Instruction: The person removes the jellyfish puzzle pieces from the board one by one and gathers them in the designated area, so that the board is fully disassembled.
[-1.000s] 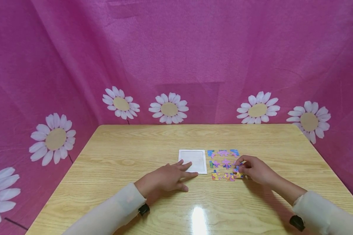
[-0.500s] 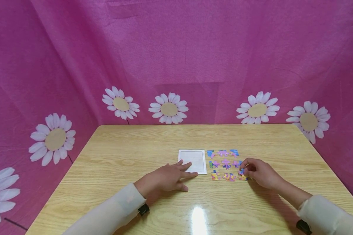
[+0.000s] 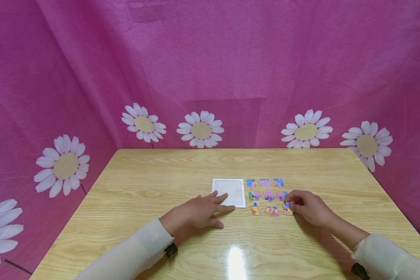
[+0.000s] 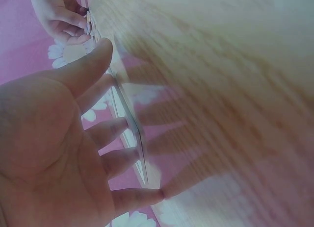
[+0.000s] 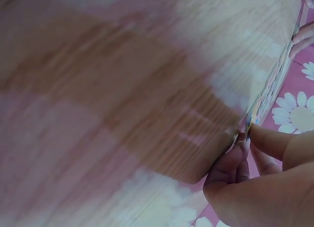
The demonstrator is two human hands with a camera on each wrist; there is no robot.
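Observation:
Fingers spread, my left hand [image 3: 203, 211] rests on the near left part of a flat white square puzzle tray [image 3: 243, 192]; in the left wrist view its fingertips touch the tray and the table. Jigsaw pieces [image 3: 268, 194] with pink, blue and yellow print lie to the right of the tray in three rows, with gaps between them. My right hand [image 3: 309, 207] pinches the nearest right-hand puzzle piece [image 3: 288, 210] between thumb and fingers, low over the table. In the right wrist view that piece [image 5: 249, 123] shows edge-on at the fingertips.
The wooden table [image 3: 161, 167] has a glossy top with a bright light reflection [image 3: 236, 262] near the front. A pink cloth [image 3: 210, 58] with white daisies hangs behind and at both sides.
My right hand has shifted a little to the right with the corner puzzle piece, uncovering the piece above it, then slightly back left. My left hand and the tray have stayed in place.

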